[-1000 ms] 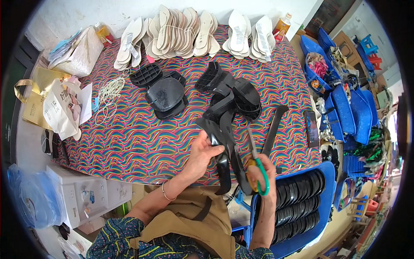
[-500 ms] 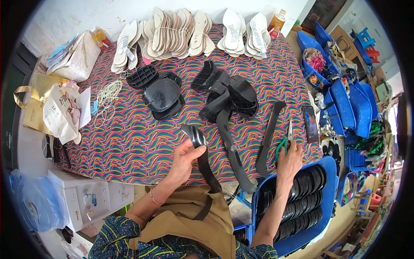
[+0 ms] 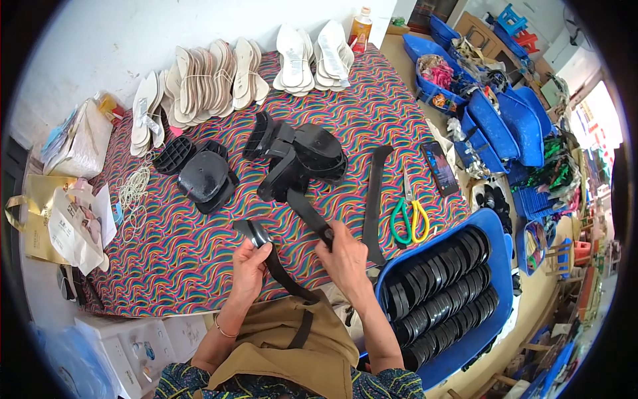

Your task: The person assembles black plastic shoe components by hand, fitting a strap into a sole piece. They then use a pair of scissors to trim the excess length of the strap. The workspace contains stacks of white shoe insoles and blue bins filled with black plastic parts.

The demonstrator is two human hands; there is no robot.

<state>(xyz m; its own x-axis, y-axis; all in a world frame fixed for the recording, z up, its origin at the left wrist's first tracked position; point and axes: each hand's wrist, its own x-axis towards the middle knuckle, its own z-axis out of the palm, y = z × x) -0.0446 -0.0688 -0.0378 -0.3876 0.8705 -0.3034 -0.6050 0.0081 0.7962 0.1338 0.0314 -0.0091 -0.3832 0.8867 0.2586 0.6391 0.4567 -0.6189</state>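
My left hand (image 3: pixel 247 271) pinches a glossy, curved black piece (image 3: pixel 258 233) between thumb and fingers; its dark tail hangs down to my lap. Close by, my right hand (image 3: pixel 345 259) has its fingers curled over a long black strip (image 3: pixel 309 216) that runs out from a pile of black moulded shoe parts (image 3: pixel 302 153). The strip's near end is hidden beneath the hand. Farther right lies another black strip (image 3: pixel 375 199), flat on the cloth. Scissors (image 3: pixel 409 216) with one green and one yellow handle rest beside it, touched by neither hand.
Bundled pale insoles (image 3: pixel 199 80) line the wall side of the patterned table (image 3: pixel 199 266). More black moulded parts (image 3: pixel 203 179) sit left of centre. A phone (image 3: pixel 440 169) lies at the right. A blue bin (image 3: pixel 498 266) of black curved pieces stands against the near right edge.
My right hand has left the scissors and moved left to the black strip by the pile. The left hand keeps its glossy piece. The whole view has shifted and turned somewhat.
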